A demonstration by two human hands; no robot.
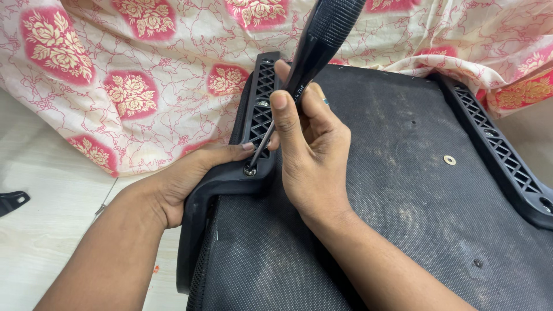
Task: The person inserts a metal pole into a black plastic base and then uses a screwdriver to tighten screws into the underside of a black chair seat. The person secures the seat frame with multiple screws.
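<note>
Gripping the screwdriver (pixel 314 49), right-hand fingers (pixel 288 124) sit above the screw (pixel 250 170).

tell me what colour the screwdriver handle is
Black, with a textured grip; the head view shows the screwdriver handle best.

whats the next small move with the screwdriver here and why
Probably turn the screwdriver in place with the right hand: its tip already sits in the screw on the black plastic bracket, and the left hand braces that bracket. Which way to turn cannot be told.
</note>
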